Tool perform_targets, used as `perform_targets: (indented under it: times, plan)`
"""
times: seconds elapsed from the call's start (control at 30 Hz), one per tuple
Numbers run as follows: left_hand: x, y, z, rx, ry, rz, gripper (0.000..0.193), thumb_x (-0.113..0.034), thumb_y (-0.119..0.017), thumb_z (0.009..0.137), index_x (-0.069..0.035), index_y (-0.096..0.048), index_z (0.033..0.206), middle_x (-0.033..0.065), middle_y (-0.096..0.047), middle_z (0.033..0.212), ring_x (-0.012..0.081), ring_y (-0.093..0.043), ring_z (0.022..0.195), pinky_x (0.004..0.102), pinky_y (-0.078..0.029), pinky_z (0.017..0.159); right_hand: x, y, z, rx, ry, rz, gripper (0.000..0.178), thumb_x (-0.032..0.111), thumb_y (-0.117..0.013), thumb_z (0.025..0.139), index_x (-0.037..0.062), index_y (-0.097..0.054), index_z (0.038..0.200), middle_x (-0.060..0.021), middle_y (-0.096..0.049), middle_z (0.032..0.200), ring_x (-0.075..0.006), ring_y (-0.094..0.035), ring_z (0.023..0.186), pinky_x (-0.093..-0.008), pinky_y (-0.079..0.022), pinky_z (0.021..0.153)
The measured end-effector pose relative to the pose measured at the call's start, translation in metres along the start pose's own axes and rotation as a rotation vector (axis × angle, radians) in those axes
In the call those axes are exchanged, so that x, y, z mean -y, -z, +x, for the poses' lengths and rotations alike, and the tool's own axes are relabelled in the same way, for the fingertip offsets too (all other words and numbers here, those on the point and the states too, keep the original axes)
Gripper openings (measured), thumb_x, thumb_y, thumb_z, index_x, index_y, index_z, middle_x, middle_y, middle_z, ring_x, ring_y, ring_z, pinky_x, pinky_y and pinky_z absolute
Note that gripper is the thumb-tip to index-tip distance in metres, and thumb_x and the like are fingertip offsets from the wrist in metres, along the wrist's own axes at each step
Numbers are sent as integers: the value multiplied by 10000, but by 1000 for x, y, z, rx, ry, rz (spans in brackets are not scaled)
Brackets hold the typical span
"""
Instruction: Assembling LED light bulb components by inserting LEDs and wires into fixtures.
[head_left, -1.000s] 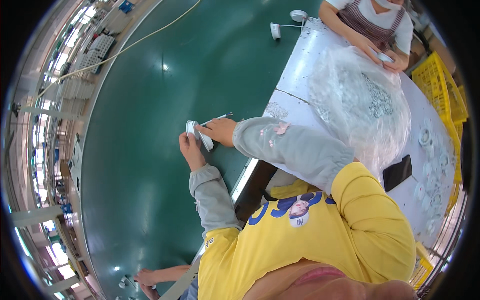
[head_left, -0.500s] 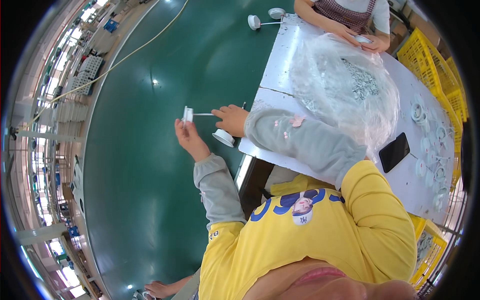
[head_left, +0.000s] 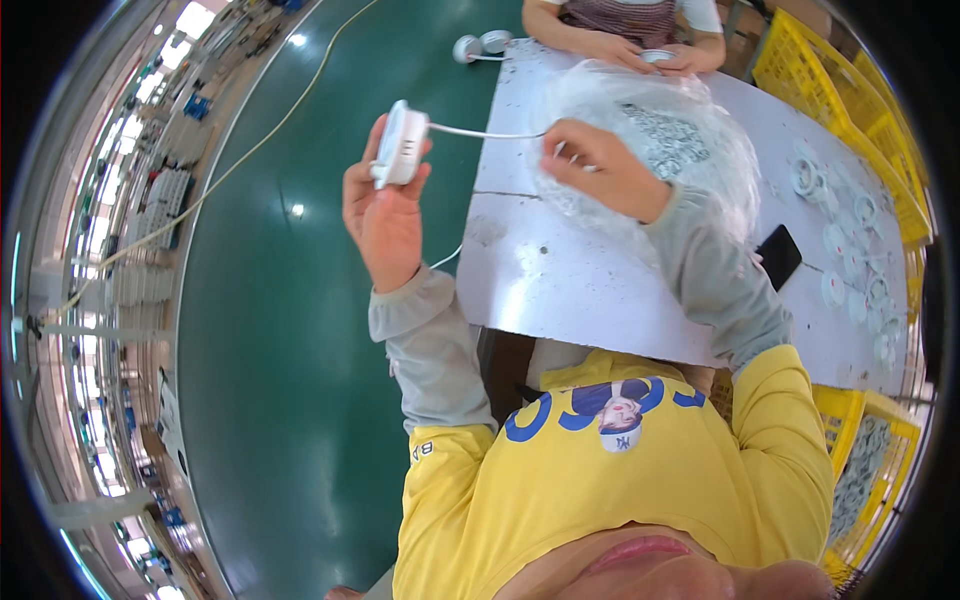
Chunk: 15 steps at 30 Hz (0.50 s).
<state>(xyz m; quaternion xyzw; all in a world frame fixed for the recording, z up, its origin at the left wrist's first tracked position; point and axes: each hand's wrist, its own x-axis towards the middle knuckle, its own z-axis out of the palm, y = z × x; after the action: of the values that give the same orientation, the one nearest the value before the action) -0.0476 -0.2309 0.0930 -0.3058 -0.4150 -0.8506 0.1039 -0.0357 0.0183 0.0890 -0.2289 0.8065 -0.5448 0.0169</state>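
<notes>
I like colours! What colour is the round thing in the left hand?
White. The round part in the left hand shows in the head view.

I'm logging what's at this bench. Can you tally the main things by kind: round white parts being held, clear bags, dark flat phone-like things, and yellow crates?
Round white part with a cord, in the left hand: 1
Clear plastic bag of small parts, touched by the right hand: 1
Dark flat phone-like thing: 1
Yellow crates: 2
Total: 5

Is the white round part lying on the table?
No, the left hand holds the white round part up over the green floor, clear of the table.
</notes>
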Motion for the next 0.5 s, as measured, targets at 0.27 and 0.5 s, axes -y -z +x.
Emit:
perform_targets:
  times: [0.27, 0.5]
  plan:
    - [103, -90, 10, 488, 337, -264, 252, -177, -400, 736, 25, -519, 830, 402, -398, 1166, 366, -577, 944, 347, -503, 731, -19, 61, -109, -343, 179, 196, 319, 270, -421, 924, -22, -541, 874, -113, -584, 946, -140, -566, 854, -248, -440, 751]
    - [145, -136, -29, 525, 446, -59, 370, -351, -495, 814, -13, -489, 965, 307, -462, 1159, 273, -559, 950, 318, -445, 826, -22, 61, -136, -34, -227, 491, 311, 296, -487, 882, -8, -549, 865, -73, -588, 639, -104, -564, 529, -197, -424, 484]
